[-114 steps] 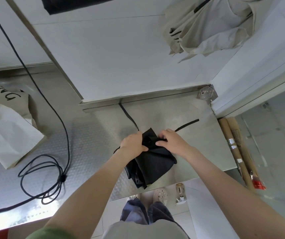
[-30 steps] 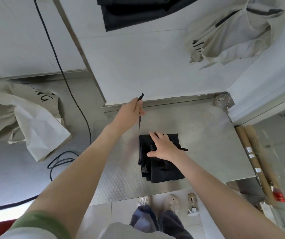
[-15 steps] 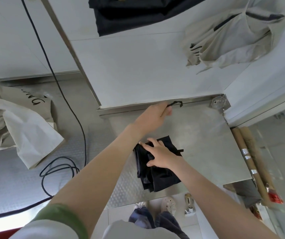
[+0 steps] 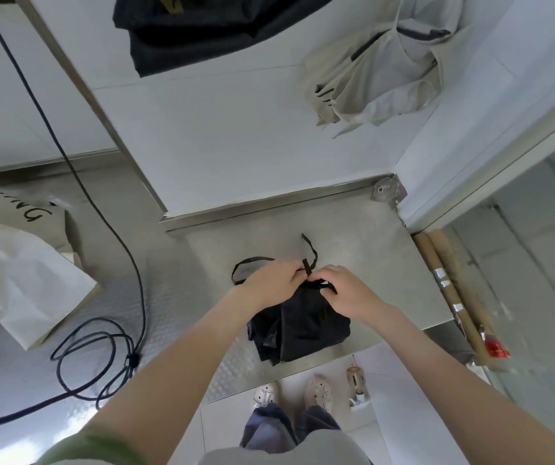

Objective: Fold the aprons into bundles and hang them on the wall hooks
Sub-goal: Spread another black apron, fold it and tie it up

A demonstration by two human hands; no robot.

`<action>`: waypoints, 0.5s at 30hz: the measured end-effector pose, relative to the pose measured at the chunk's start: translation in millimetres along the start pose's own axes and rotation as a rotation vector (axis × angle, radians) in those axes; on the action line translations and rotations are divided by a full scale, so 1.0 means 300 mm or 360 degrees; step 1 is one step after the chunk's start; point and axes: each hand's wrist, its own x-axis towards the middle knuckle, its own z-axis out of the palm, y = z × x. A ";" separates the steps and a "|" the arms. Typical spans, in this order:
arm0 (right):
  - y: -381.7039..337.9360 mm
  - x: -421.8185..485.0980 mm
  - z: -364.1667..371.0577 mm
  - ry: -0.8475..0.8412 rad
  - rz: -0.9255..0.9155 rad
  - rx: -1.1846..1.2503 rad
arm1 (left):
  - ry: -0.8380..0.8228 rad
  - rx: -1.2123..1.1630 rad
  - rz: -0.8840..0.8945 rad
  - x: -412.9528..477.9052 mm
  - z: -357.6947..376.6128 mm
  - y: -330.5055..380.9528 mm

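apron bundle [image 4: 303, 327], strap [image 4: 307, 266] pinched between left hand [image 4: 269, 283] and right hand [image 4: 346, 293].

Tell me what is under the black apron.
The black apron bundle lies on the textured steel counter; anything beneath the cloth is covered. Left hand and right hand hold its straps.

Covered by the left hand [image 4: 269, 283] and right hand [image 4: 346, 293]: far edge of the folded black apron bundle [image 4: 303, 327]; fingertips curled out of sight at the black strap [image 4: 312, 249]. Cropped by the upper frame edge: hanging black apron [image 4: 202, 35], hanging beige apron [image 4: 380, 72]. Cropped at left: beige apron on the counter's left end [image 4: 17, 273], black cable [image 4: 101, 209]. Blurred, unidentifiable: red object [image 4: 496, 349] beyond the counter's right edge.
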 end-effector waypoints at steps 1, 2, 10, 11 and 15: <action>0.018 -0.016 -0.013 0.0062 0.0024 0.0021 | -0.0028 0.0083 -0.0026 -0.001 0.022 0.004; 0.031 -0.028 -0.022 0.0103 0.0055 0.0031 | -0.0056 0.0203 -0.0084 -0.002 0.039 0.003; 0.085 -0.129 -0.035 0.0119 0.0287 0.0101 | -0.0070 0.0763 -0.0315 0.040 0.118 0.042; 0.092 -0.140 -0.034 0.0092 0.0323 0.0067 | -0.0055 0.0772 -0.0331 0.040 0.119 0.040; 0.139 -0.163 -0.013 -0.0004 0.0478 -0.0179 | 0.0093 0.0755 -0.0500 0.017 0.098 -0.006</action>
